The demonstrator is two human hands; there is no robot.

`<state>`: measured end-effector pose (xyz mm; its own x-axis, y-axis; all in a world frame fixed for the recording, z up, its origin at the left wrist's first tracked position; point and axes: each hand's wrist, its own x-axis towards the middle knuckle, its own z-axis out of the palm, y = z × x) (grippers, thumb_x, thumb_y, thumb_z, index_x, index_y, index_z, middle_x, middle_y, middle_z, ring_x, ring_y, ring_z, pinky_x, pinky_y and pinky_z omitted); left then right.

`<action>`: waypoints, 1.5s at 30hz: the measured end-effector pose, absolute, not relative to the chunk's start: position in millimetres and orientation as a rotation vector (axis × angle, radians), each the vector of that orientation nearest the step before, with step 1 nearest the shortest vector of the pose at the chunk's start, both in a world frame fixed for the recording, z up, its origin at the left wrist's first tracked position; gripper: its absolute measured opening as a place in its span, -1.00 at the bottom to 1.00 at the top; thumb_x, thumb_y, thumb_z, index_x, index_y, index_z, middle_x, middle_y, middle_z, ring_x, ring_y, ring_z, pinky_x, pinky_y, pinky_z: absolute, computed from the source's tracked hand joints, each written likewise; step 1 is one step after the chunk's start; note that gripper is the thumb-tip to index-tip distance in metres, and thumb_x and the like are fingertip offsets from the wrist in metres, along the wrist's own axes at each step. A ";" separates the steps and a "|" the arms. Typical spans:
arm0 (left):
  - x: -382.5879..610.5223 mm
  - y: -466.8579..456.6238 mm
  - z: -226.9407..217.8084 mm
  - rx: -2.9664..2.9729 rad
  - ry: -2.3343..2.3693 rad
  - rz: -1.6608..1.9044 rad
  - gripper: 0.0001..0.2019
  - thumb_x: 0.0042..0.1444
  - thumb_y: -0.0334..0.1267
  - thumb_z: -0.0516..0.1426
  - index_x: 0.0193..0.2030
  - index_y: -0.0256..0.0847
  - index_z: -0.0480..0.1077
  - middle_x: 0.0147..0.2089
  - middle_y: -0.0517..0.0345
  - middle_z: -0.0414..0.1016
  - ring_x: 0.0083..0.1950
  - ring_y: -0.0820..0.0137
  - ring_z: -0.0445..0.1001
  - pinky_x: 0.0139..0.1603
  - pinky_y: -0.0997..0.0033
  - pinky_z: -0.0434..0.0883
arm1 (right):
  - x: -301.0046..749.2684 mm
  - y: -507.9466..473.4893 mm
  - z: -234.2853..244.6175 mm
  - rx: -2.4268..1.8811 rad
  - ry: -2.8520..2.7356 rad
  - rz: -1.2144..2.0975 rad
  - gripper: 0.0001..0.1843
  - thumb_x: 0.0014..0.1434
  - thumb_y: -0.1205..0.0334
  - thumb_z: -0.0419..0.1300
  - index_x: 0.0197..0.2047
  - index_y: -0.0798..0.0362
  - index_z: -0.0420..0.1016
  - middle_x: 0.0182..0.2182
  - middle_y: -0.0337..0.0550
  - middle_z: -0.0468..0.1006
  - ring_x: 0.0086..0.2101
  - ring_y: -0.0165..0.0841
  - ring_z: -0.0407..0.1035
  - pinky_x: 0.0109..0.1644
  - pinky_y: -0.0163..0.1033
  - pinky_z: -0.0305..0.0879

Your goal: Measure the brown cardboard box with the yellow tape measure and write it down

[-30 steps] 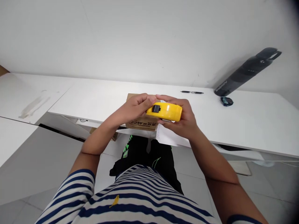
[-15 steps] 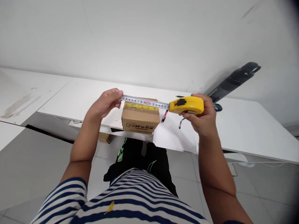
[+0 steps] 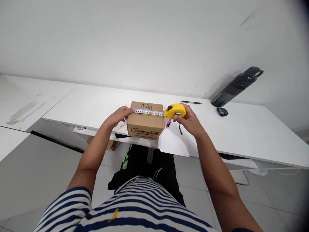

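A cardboard box (image 3: pixel 145 125) with handwriting on its top stands at the desk's front edge. Across its top runs the pulled-out blade of a yellow tape measure (image 3: pixel 174 111). My left hand (image 3: pixel 120 115) pinches the blade's free end at the box's left edge. The tape's case is in my right hand (image 3: pixel 189 119), just off the box's right edge, fingers wrapped round its back. The blade hides most of the yellow tape strip on the box. A red pen (image 3: pixel 168 123) lies partly hidden below the case.
White paper (image 3: pixel 177 141) lies right of the box on the white desk (image 3: pixel 253 135). Behind are a black pen (image 3: pixel 191 102), a dark bottle (image 3: pixel 235 86) against the wall and a small dark blue object (image 3: pixel 222 111). Another carton (image 3: pixel 111 145) sits below the desk.
Both hands have come down and closer together, bringing the blade from above the box onto its top. The pulled-out length looks shorter, and the case now sits by the box's right edge.
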<state>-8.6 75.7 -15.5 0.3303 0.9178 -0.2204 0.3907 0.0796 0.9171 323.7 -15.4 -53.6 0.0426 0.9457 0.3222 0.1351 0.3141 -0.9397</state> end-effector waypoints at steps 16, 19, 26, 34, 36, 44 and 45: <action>-1.4 93.5 56.1 1.751 0.971 1.013 -0.78 0.17 -0.10 0.17 -0.39 -0.17 0.35 -0.37 0.16 0.45 -0.30 0.42 0.41 -0.09 0.32 0.39 | 253.8 -83.6 -12.3 -1.011 -1.530 -0.119 -0.43 0.03 0.03 0.49 0.02 -0.14 0.32 0.25 -0.01 0.38 0.21 -0.05 0.38 0.02 0.03 0.56; 31.0 104.6 75.9 1.929 0.927 0.887 -0.79 0.21 -0.10 0.16 -0.34 -0.18 0.38 -0.28 0.11 0.47 -0.21 0.38 0.42 -0.03 0.29 0.38 | 196.3 -108.6 -14.8 -0.973 -1.525 -0.285 -0.30 0.17 0.10 0.36 0.28 -0.20 0.13 0.26 0.02 0.39 0.21 -0.05 0.40 0.07 0.12 0.56; 82.5 118.4 43.8 2.366 1.141 0.377 -0.71 0.29 -0.05 0.05 -0.34 -0.19 0.40 -0.20 0.00 0.54 -0.15 0.21 0.45 0.00 0.19 0.32 | 152.5 -95.6 -39.3 -1.337 -1.608 -0.279 -0.53 0.31 0.12 0.17 0.26 -0.15 0.27 0.15 0.08 0.55 -0.04 -0.08 0.59 -0.30 -0.12 0.58; 75.1 98.8 32.9 2.463 1.202 0.252 -0.64 0.29 0.01 0.01 -0.38 -0.17 0.42 -0.23 -0.04 0.56 -0.19 0.16 0.44 -0.13 0.22 0.25 | 158.1 -83.8 -31.3 -1.464 -1.683 -0.242 -0.64 0.27 0.13 0.20 0.12 -0.06 0.48 0.16 0.01 0.56 -0.25 -0.22 0.59 -0.51 -0.26 0.42; 75.5 96.9 31.5 2.444 1.192 0.284 -0.63 0.29 0.00 0.00 -0.41 -0.17 0.42 -0.28 -0.02 0.55 -0.23 0.18 0.42 -0.14 0.22 0.24 | 157.8 -83.7 -31.5 -1.459 -1.689 -0.228 -0.64 0.27 0.12 0.19 0.12 -0.05 0.47 0.16 0.02 0.55 -0.18 -0.18 0.60 -0.49 -0.24 0.44; 68.3 92.8 33.0 2.333 1.073 0.670 -0.69 0.32 -0.03 0.01 -0.25 -0.19 0.43 -0.13 0.03 0.58 -0.09 0.25 0.46 -0.05 0.27 0.32 | 170.9 -80.3 -49.8 -1.286 -1.658 -0.233 -0.54 0.35 0.10 0.20 0.27 -0.16 0.27 0.28 0.08 0.42 0.14 -0.04 0.49 -0.15 -0.05 0.64; 66.3 85.0 39.5 2.291 1.044 0.773 -0.69 0.33 -0.02 0.01 -0.21 -0.19 0.42 -0.10 0.04 0.58 -0.06 0.26 0.47 -0.01 0.28 0.34 | 177.9 -79.0 -52.6 -1.251 -1.616 -0.264 -0.47 0.34 0.09 0.22 0.32 -0.22 0.20 0.30 0.06 0.39 0.19 -0.04 0.45 -0.06 0.02 0.64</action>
<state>66.3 85.0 39.5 0.5442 0.7887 0.2860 0.5033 -0.5796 0.6409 177.9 -79.0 -52.6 0.0716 0.5869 0.8065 0.8130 0.4342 -0.3880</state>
